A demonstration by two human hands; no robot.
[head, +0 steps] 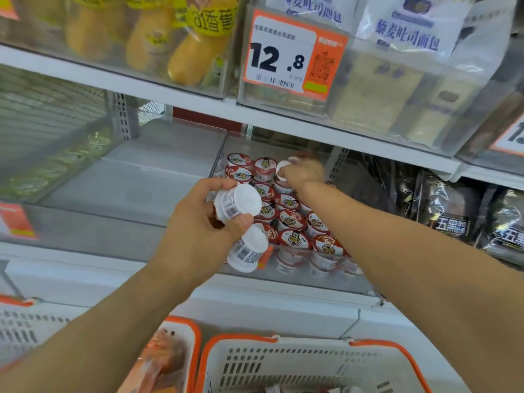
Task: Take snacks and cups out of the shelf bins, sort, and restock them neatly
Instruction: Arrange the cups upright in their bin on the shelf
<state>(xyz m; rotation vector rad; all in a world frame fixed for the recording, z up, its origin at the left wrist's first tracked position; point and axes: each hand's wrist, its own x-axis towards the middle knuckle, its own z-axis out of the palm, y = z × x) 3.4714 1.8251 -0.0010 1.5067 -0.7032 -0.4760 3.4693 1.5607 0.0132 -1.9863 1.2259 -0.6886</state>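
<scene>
We are restocking small cups into the clear shelf bin [351,282] on the middle shelf, and both our hands are busy. Our left hand [198,231] is curled round two white cups [241,222], one stacked above the other with their white bases turned toward us, held just in front of the bin's front left corner. Our right hand [303,171] reaches deep toward the bin's back edge, fingers closed on a single cup [283,168] whose pale base faces us; that hand is blurred, so we cannot tell exactly how the fingers sit. The rest of the cups [292,219], with red and white lids, lie packed in rows from the back of the bin to its front wall, some tilted. The main risk, as we judge it, lies in the left hand: two cups in one grip, the lower one held only by the thumb and palm, could slip and drop toward the white baskets [283,361] with orange rims below the shelf. At the back, pressing the single cup in among already tilted neighbours could tip a row or leave it lying askew. The shelf above hangs low over the right hand, with a price tag [295,55] on the upper bin.
</scene>
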